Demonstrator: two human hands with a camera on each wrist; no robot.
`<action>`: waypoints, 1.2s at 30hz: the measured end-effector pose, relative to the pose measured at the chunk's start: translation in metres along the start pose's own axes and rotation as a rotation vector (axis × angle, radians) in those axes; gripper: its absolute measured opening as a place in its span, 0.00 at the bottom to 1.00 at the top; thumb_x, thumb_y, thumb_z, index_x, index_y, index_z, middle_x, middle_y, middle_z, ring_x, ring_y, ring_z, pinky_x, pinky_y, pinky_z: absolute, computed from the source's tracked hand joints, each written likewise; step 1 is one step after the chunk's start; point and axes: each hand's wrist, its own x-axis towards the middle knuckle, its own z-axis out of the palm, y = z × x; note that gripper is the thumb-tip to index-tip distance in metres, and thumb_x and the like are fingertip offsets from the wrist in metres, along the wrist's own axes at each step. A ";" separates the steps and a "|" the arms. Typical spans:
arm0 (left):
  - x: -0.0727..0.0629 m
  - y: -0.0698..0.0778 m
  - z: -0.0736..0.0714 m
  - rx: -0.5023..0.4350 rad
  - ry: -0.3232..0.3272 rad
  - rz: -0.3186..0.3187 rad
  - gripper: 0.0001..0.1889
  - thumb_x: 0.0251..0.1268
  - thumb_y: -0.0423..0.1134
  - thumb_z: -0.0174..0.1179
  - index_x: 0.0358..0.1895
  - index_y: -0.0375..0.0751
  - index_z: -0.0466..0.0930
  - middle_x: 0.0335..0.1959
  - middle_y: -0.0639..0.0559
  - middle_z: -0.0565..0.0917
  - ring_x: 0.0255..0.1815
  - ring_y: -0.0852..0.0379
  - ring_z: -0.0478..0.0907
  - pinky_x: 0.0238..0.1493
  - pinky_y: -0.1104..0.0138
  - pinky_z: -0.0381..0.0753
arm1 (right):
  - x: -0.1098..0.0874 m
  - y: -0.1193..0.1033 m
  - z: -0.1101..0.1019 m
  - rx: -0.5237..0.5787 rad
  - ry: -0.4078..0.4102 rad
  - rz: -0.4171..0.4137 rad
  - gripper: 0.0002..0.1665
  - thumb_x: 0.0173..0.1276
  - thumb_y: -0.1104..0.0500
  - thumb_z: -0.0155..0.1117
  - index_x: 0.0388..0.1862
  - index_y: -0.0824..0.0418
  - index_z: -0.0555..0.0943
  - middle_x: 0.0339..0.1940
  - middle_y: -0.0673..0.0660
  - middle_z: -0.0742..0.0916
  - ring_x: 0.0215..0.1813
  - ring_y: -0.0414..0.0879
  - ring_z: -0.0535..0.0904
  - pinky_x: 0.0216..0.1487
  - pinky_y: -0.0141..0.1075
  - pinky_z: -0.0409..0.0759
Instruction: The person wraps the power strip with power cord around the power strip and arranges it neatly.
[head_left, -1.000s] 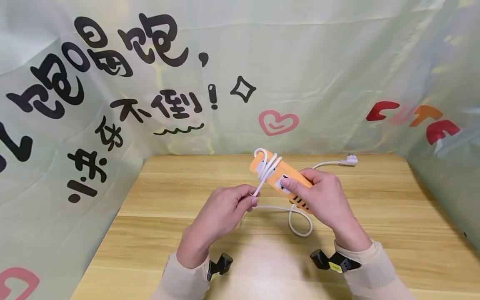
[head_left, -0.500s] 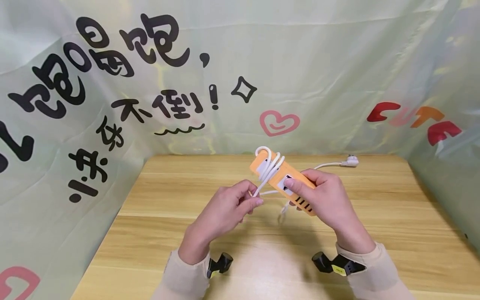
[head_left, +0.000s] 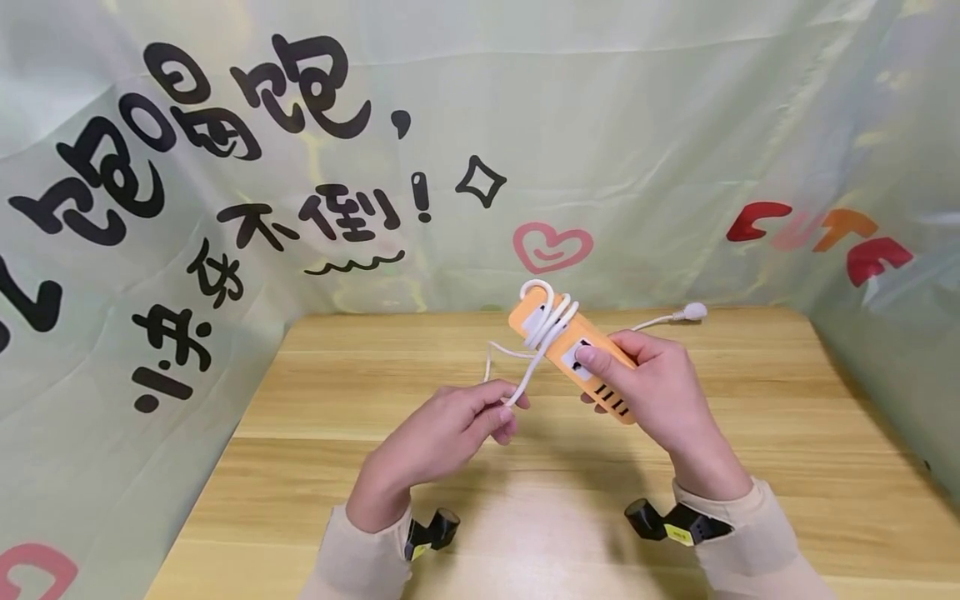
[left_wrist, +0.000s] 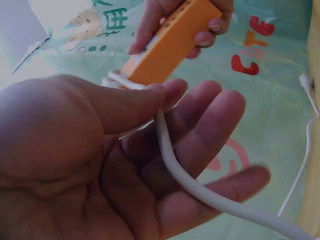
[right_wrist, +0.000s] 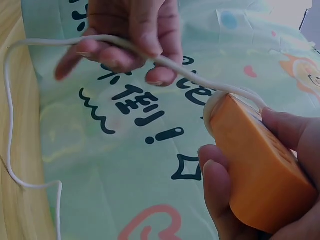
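My right hand grips the lower end of an orange power strip, thumb over a white socket on its face. The strip is tilted, its far end up and to the left, held above the table. Several turns of white cord wrap that far end. Left of the strip, my left hand pinches the cord between thumb and index finger. In the left wrist view the cord runs from the pinch across the other, loosely spread fingers. The right wrist view shows the strip's orange side in my right hand.
A white plug lies at the table's back right, its cord passing behind the right hand. The wooden table is bordered by a pale green printed cloth at the back and sides.
The cord's loose loop has gone from below the strip, and a bend of cord now shows behind the left hand. The strip has shifted slightly right; the plug has turned over.
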 end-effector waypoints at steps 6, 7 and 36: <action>0.003 -0.001 0.003 -0.077 0.070 -0.122 0.05 0.82 0.41 0.59 0.43 0.57 0.82 0.33 0.60 0.83 0.31 0.64 0.86 0.37 0.64 0.87 | -0.002 -0.001 0.001 0.003 -0.024 -0.002 0.21 0.72 0.48 0.75 0.46 0.66 0.87 0.30 0.58 0.90 0.25 0.51 0.89 0.25 0.43 0.87; 0.004 -0.002 0.003 -0.076 0.079 -0.133 0.05 0.82 0.41 0.59 0.42 0.56 0.82 0.32 0.60 0.84 0.30 0.64 0.86 0.35 0.65 0.87 | -0.002 -0.001 0.001 0.002 -0.028 -0.005 0.21 0.72 0.48 0.75 0.46 0.66 0.87 0.30 0.58 0.90 0.25 0.51 0.89 0.25 0.43 0.87; -0.004 -0.004 -0.007 -0.201 -0.090 -0.043 0.09 0.84 0.39 0.55 0.49 0.50 0.87 0.32 0.57 0.85 0.24 0.60 0.82 0.30 0.62 0.89 | 0.002 0.001 -0.004 0.060 -0.067 0.019 0.22 0.75 0.48 0.71 0.47 0.69 0.86 0.30 0.57 0.90 0.25 0.53 0.89 0.26 0.45 0.88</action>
